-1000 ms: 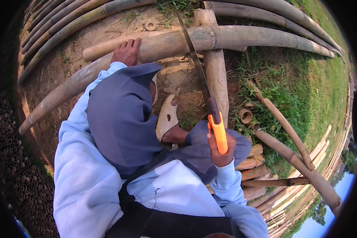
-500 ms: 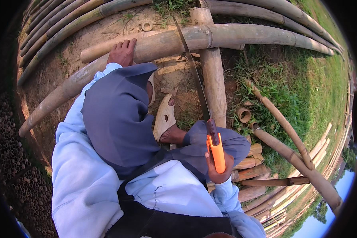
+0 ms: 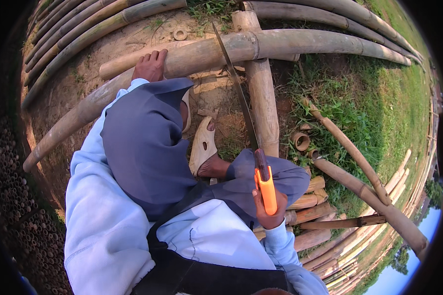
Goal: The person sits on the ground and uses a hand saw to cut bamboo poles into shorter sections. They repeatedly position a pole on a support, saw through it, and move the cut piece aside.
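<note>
A long, thick bamboo pole (image 3: pixel 197 58) runs across in front of me and rests over a shorter bamboo post (image 3: pixel 262 103) lying lengthwise. My left hand (image 3: pixel 151 66) grips the top of the long pole, fingers curled over its far side, left of the saw. In my right hand (image 3: pixel 273 209) is the orange handle of a handsaw (image 3: pixel 241 100), held close to my right knee. The saw's long dark blade slants away to the left and crosses the pole just left of the post. Whether its teeth are in a cut cannot be made out.
Beyond the pole lie rows of bamboo poles (image 3: pixel 108 22) and a cut bamboo ring (image 3: pixel 180 34). On the right are a leaning bamboo pole (image 3: pixel 364 196), short offcuts (image 3: pixel 301 141) and grass. Cut bamboo pieces (image 3: pixel 315 212) lie beside my right knee. Stacked bamboo ends (image 3: pixel 29 216) show at left.
The saw's tip has drawn slightly toward me across the pole. My left hand keeps its place on the pole, and the view has shifted a little.
</note>
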